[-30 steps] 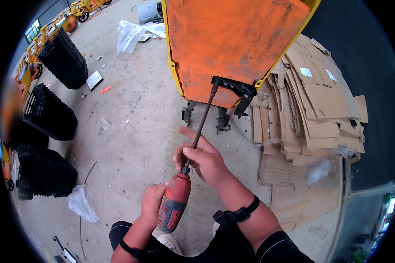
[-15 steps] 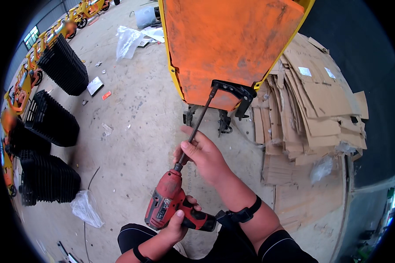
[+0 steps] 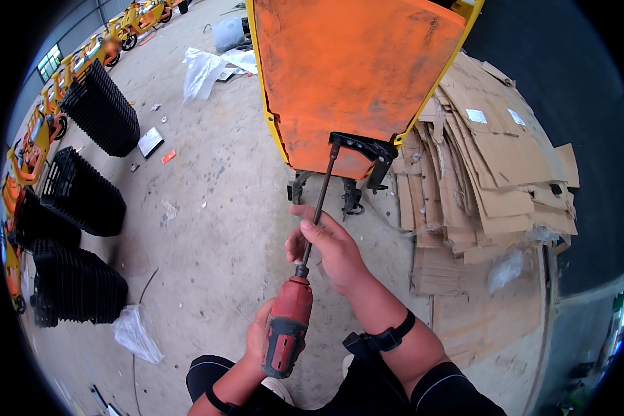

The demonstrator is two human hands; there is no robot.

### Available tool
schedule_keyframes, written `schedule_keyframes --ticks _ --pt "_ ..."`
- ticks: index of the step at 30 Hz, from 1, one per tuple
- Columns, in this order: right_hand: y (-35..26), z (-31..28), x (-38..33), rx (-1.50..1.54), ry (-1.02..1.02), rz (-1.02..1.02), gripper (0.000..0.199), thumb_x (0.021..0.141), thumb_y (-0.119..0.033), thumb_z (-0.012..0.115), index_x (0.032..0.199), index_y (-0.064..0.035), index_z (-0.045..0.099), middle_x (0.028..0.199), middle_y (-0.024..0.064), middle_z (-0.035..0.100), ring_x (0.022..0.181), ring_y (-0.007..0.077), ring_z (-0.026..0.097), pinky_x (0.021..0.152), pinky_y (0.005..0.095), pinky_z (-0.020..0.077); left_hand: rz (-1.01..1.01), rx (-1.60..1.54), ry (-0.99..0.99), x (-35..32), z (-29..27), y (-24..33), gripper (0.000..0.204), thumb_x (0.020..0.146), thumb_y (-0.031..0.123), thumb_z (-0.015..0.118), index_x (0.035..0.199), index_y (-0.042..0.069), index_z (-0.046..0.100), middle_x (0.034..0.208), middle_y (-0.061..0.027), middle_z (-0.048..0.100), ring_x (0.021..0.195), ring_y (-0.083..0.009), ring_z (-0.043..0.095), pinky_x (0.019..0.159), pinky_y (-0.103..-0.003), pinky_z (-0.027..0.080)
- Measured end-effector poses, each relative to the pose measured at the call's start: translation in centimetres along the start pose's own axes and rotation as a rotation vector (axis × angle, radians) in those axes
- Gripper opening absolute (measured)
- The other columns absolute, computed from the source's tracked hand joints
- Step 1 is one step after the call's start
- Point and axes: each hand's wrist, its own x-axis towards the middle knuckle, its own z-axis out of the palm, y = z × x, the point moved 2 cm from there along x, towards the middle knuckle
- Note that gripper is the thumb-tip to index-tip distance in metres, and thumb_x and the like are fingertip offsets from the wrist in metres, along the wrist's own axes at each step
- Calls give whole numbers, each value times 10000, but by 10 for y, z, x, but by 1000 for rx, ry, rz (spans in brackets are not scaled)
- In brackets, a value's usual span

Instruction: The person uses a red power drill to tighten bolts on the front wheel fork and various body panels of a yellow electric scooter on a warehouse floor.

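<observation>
My left hand (image 3: 258, 334) is closed around a red and black power driver (image 3: 290, 317); the driver's grip and most of those fingers are hidden beneath its body. A long dark driver bit (image 3: 322, 201) runs up and away from the tool. Around the shaft, near the chuck, my right hand (image 3: 333, 255) is closed, thumb against it and index finger stretched out past it. The bit's far end meets the left end of a black bracket (image 3: 360, 144). That bracket lies across the lower right edge of a scuffed orange panel (image 3: 347, 76) with yellow frame edges.
Flattened cardboard (image 3: 496, 156) is piled to the right. Stacks of black plastic baskets (image 3: 83, 187) stand at left, with yellow scooters (image 3: 31, 149) behind them. Plastic sheeting (image 3: 201, 73) and a clear bag (image 3: 137, 334) lie on the concrete floor.
The driver has rolled and swung right, so its grip, earlier pointing right, is now hidden. My left hand turned with it. My right hand slid slightly right; the panel appears shifted left.
</observation>
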Motion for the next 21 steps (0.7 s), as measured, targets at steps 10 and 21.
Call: schedule_keyframes --ticks 10,21 --pt "4 13 -2 -26 -19 23 399 1058 -287 495 1370 -39 505 926 81 677 820 182 645 771 327 498 -169 -1111 -79 -7 5 -27 401 1021 276 481 1333 28 526 929 -68 657 757 -189 668 631 -316 567" --pt "13 20 -8 7 -51 28 407 1052 -294 500 1360 -27 507 945 92 676 845 185 645 777 332 513 -149 -739 -50 -11 -3 -47 415 1027 334 495 1359 89 535 993 -70 660 800 -193 669 626 -336 554"
